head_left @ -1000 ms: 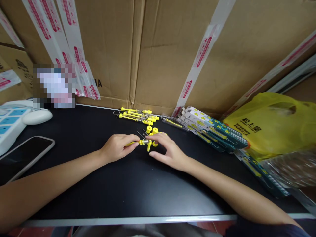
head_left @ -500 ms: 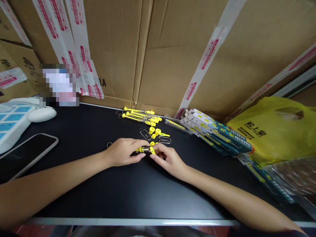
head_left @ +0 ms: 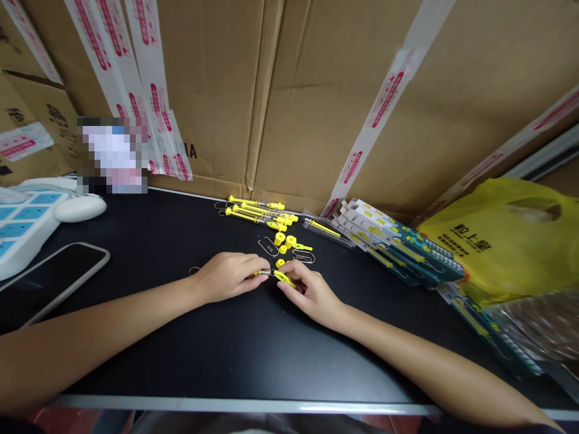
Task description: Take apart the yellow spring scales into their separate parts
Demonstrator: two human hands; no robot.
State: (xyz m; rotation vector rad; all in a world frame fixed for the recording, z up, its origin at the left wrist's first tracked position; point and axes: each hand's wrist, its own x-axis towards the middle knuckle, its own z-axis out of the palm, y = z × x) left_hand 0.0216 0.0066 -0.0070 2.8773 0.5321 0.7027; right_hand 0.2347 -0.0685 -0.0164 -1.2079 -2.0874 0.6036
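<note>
My left hand [head_left: 230, 277] is closed on a thin yellow rod with a metal spring [head_left: 263, 273] at its tip; a wire loop [head_left: 194, 270] sticks out behind the hand. My right hand [head_left: 312, 290] pinches a flat yellow piece [head_left: 284, 278] that touches or nearly touches the spring's end. Just beyond the fingers lie small yellow caps [head_left: 279, 239], a wire clip with a small spring [head_left: 268, 246] and another such clip [head_left: 303, 257]. Farther back is a pile of several yellow rods with springs and hooks [head_left: 257, 211].
Packaged items [head_left: 384, 235] are stacked at the right, beside a yellow plastic bag [head_left: 502, 235]. A phone [head_left: 54, 286] and a white power strip [head_left: 27, 223] lie on the black table [head_left: 253, 355] at the left. Cardboard [head_left: 217, 90] stands behind.
The fingers of my left hand have closed farther over the rod, hiding more of it. The flat yellow piece in my right hand has turned and shows more of its length.
</note>
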